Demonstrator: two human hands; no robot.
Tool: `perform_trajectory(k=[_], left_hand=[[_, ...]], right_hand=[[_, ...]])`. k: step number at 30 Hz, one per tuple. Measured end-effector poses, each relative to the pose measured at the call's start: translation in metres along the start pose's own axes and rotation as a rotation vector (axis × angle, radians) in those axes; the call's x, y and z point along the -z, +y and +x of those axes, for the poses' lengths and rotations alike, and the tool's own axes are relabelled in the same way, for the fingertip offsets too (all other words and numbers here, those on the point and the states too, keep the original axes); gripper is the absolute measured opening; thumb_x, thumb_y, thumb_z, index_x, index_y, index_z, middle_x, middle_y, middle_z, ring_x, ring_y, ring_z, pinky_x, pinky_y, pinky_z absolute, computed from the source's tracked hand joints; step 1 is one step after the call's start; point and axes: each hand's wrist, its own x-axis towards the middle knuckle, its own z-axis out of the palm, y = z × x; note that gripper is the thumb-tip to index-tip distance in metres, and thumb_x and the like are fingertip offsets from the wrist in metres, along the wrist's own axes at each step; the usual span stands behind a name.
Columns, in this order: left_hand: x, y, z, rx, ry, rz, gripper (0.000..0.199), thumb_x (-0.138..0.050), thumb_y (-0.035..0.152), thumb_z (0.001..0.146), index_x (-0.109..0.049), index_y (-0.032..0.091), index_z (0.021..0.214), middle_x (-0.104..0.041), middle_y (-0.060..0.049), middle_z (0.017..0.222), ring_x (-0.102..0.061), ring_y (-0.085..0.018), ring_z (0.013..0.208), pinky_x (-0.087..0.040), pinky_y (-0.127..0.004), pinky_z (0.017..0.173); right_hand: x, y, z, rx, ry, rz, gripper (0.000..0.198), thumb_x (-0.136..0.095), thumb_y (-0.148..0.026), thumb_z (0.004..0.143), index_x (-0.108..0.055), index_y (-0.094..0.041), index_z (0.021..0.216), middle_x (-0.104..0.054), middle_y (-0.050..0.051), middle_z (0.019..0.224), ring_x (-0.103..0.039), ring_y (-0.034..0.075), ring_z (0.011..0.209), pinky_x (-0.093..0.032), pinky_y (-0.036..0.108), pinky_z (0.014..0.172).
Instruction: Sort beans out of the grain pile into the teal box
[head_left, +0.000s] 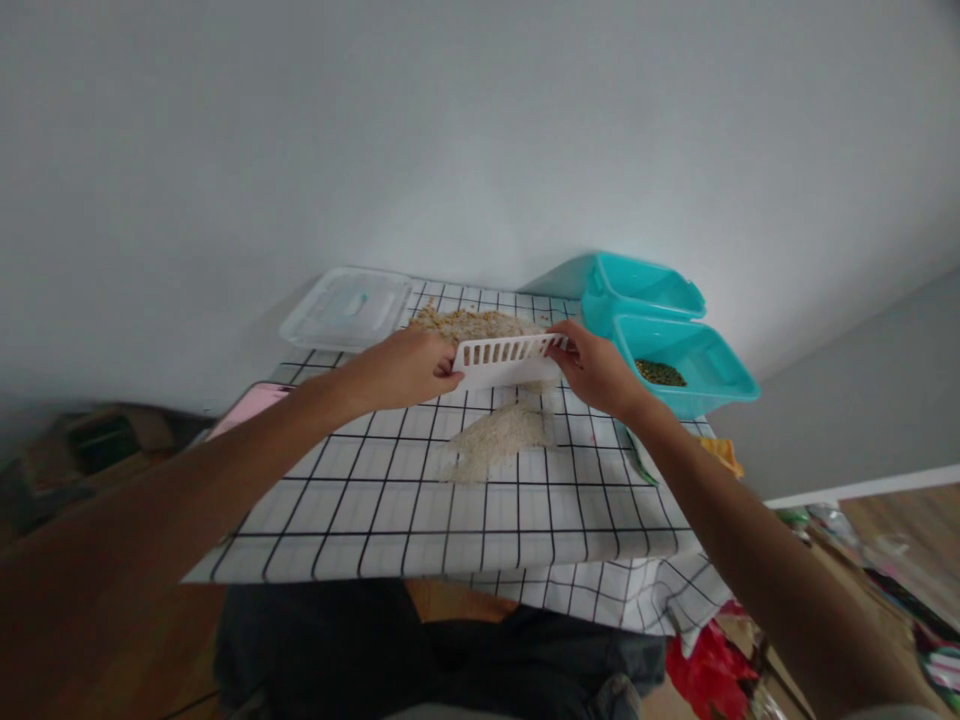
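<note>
A white slotted plastic panel (510, 365) is held on edge just above the checked cloth, one end in each hand. My left hand (420, 368) is closed around its left end, thumb in front. My right hand (589, 365) pinches the right end. Behind the panel lies a heap of pale grains mixed with yellow kernels (465, 322), partly hidden by the panel and my hands. On the near side, a thin spread of pale, rice-like grains (501, 438) covers part of the cloth.
Two turquoise bins (724, 372) stand at the right; the nearer contains greenish-yellow grains (660, 373). A clear plastic lid (349, 308) lies at the back left. A pink phone-like object (251, 405) is at the left edge. Something yellow (721, 455) sits beyond my right forearm. A wall stands behind.
</note>
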Motion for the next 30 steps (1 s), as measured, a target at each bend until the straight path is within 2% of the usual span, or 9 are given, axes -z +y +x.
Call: perform_trajectory(k=[5, 12, 23, 30], left_hand=[[-0.001, 0.000, -0.002, -0.019, 0.016, -0.003, 0.021, -0.055, 0.031, 0.085, -0.065, 0.020, 0.070, -0.065, 0.002, 0.060, -0.058, -0.012, 0.055, -0.033, -0.025, 0.054], [-0.005, 0.000, 0.012, -0.007, 0.072, 0.007, 0.020, -0.056, 0.029, 0.083, -0.063, 0.019, 0.067, -0.063, 0.002, 0.057, -0.057, -0.012, 0.054, -0.033, -0.026, 0.054], [-0.004, -0.002, 0.023, 0.003, 0.029, -0.022, 0.018, -0.056, 0.027, 0.082, -0.072, 0.019, 0.087, -0.074, -0.001, 0.073, -0.066, -0.015, 0.067, -0.039, -0.025, 0.060], [-0.003, 0.001, 0.022, -0.018, 0.043, -0.010, 0.015, -0.056, 0.027, 0.081, -0.068, 0.020, 0.077, -0.069, 0.000, 0.064, -0.063, -0.015, 0.061, -0.037, -0.025, 0.057]], right_hand=[[0.006, -0.002, -0.006, 0.033, -0.014, -0.024, 0.021, -0.046, -0.026, 0.094, -0.058, -0.021, 0.110, -0.068, 0.007, 0.091, -0.063, 0.019, 0.077, -0.045, 0.028, 0.069], [0.013, 0.009, 0.021, 0.003, -0.040, -0.101, 0.022, -0.050, -0.023, 0.091, -0.061, -0.019, 0.109, -0.069, 0.007, 0.086, -0.063, 0.020, 0.074, -0.043, 0.028, 0.065], [0.011, 0.021, 0.036, 0.017, -0.052, -0.117, 0.021, -0.052, -0.022, 0.089, -0.062, -0.017, 0.108, -0.070, 0.009, 0.090, -0.065, 0.021, 0.078, -0.044, 0.027, 0.066], [0.014, 0.020, 0.032, 0.007, -0.073, -0.109, 0.018, -0.053, -0.021, 0.089, -0.062, -0.018, 0.104, -0.071, 0.008, 0.090, -0.065, 0.021, 0.078, -0.044, 0.028, 0.066]])
